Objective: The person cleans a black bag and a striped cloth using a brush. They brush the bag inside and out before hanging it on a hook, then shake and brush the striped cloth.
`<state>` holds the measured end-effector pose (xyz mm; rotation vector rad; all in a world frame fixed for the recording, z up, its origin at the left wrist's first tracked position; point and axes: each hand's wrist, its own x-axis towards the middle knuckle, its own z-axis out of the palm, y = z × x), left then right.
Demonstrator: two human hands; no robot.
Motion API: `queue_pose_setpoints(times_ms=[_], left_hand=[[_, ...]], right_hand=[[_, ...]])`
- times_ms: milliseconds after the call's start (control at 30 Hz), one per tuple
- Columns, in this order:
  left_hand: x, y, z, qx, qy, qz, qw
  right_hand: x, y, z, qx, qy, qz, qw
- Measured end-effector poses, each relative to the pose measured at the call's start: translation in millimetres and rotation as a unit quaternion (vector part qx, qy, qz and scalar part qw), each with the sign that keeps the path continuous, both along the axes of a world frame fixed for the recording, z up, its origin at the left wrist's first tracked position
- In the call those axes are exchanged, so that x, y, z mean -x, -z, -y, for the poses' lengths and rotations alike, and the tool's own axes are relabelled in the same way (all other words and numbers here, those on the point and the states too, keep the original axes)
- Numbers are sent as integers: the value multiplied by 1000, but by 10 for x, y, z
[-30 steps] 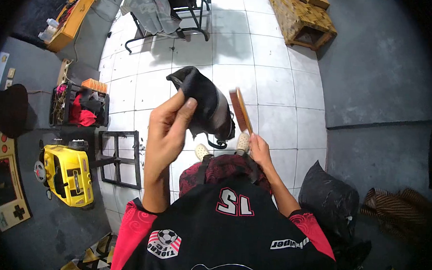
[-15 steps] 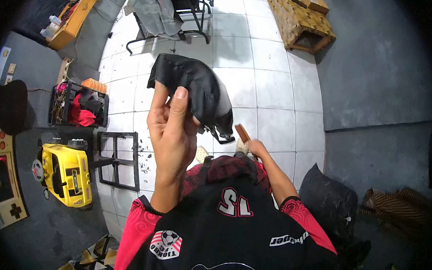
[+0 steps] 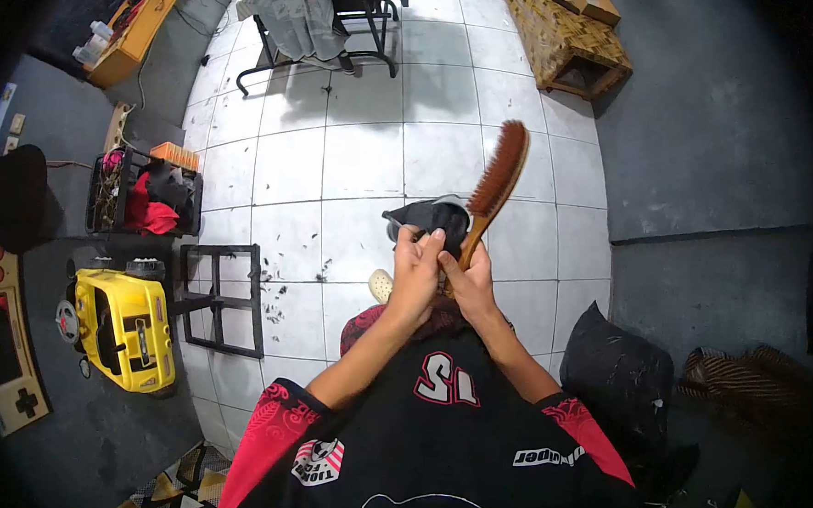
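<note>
My left hand (image 3: pixel 416 271) and my right hand (image 3: pixel 468 280) meet low in front of my lap. A black and grey cloth (image 3: pixel 431 217) is bunched just above the fingers, and my left hand pinches it. A wooden brush (image 3: pixel 495 187) with reddish-brown bristles stands up and leans right; my right hand grips its handle. I wear a black and red jersey (image 3: pixel 433 439) with a number on it. A pale shoe (image 3: pixel 381 285) peeks out below my left hand.
White floor tiles (image 3: pixel 356 159) carry scattered dark clippings near a black metal frame (image 3: pixel 222 300). A yellow toy car (image 3: pixel 125 329) and a crate of clothes (image 3: pixel 143 199) are at left. A chair with draped cloth (image 3: pixel 299 14), a wooden bench (image 3: pixel 565 32) and a dark bag (image 3: pixel 616 375) stand around.
My left hand has dropped from chest height down to my lap, taking the cloth with it. The brush has swung upright, bristles now raised above both hands.
</note>
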<state>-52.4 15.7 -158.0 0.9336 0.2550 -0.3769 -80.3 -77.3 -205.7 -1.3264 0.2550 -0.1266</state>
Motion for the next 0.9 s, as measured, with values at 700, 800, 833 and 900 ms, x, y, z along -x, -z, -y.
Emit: queue_pose_setpoints(times_ms=[700, 800, 833, 900], left_hand=[[-174, 1135, -670, -506, 72, 396, 763], [-287, 1133, -627, -505, 71, 398, 763], [-391, 1113, -663, -513, 81, 386, 763], [-591, 1074, -700, -481, 169, 313, 802]], right_hand=[[96, -196, 144, 170, -130, -81, 973], [79, -168, 317, 352, -131, -90, 922], [56, -208, 332, 380, -111, -93, 914], [11, -223, 388, 407, -79, -81, 906]])
